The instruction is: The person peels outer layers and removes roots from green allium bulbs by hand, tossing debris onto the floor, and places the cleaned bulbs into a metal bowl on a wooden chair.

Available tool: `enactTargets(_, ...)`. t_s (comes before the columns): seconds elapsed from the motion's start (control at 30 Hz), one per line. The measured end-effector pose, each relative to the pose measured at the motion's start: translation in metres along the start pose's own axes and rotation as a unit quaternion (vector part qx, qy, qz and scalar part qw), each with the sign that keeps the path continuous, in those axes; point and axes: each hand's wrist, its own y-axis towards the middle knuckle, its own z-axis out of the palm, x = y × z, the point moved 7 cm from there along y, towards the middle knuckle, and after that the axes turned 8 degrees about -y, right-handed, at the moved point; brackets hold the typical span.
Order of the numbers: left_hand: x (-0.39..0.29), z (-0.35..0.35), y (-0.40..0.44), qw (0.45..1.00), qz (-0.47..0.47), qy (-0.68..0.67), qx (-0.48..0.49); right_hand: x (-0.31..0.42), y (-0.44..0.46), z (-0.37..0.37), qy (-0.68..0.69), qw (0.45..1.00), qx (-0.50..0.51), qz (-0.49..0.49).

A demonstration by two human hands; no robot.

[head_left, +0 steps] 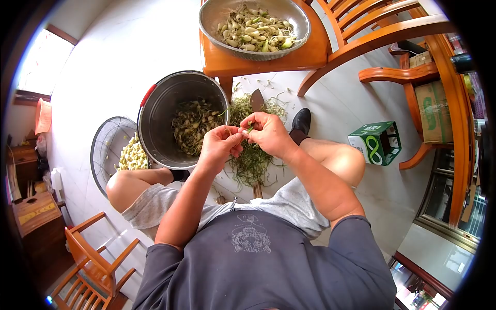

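My left hand [219, 147] and my right hand [268, 135] meet fingertip to fingertip, both closed in a pinch. Between them is a small pale onion-like bulb [245, 133], mostly covered by the fingers, with a bit of green stem showing at the right hand. Under the left hand stands a deep metal bucket [150, 121] with a red handle grip, holding untrimmed bulbs [194, 126] with stringy roots. A heap of cut green stalks and trimmings [250, 163] lies on the floor beneath both hands, with a dark blade [257, 99] sticking up from it.
A metal strainer bowl [212, 31] of bulbs sits on a wooden chair [318, 46]. Left of the bucket, a wire basket [103, 139] holds cleaned white bulbs [133, 155]. A green and white box [376, 143] stands right of my knee. Another chair [98, 258] is lower left.
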Motion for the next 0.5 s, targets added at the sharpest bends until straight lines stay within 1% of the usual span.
enactTargets(0.07,-0.002,-0.001,-0.002,1.000,0.006,0.026,-0.016,-0.001,-0.001,-0.001,-0.079,0.997,-0.003,-0.028)
enactTargets(0.17,-0.005,-0.004,-0.004,0.997,0.017,0.061,-0.041,0.001,-0.001,-0.003,-0.092,0.993,-0.031,-0.069)
enactTargets(0.23,-0.008,-0.007,-0.006,0.994,0.026,0.081,-0.064,0.004,-0.002,-0.004,-0.117,0.991,-0.004,-0.058)
enactTargets(0.27,-0.009,-0.006,-0.007,0.995,0.025,0.078,-0.062,0.006,-0.002,-0.003,-0.129,0.990,0.010,-0.053)
enactTargets(0.37,-0.010,-0.005,-0.008,0.996,0.022,0.067,-0.056,0.010,-0.004,-0.002,-0.127,0.989,0.006,-0.075)
enactTargets(0.47,-0.009,-0.005,-0.009,0.997,0.017,0.048,-0.050,0.004,-0.004,0.003,-0.123,0.989,0.037,-0.073)
enactTargets(0.5,-0.009,-0.005,-0.010,0.998,0.014,0.040,-0.048,0.005,-0.005,0.003,-0.144,0.987,0.037,-0.067)
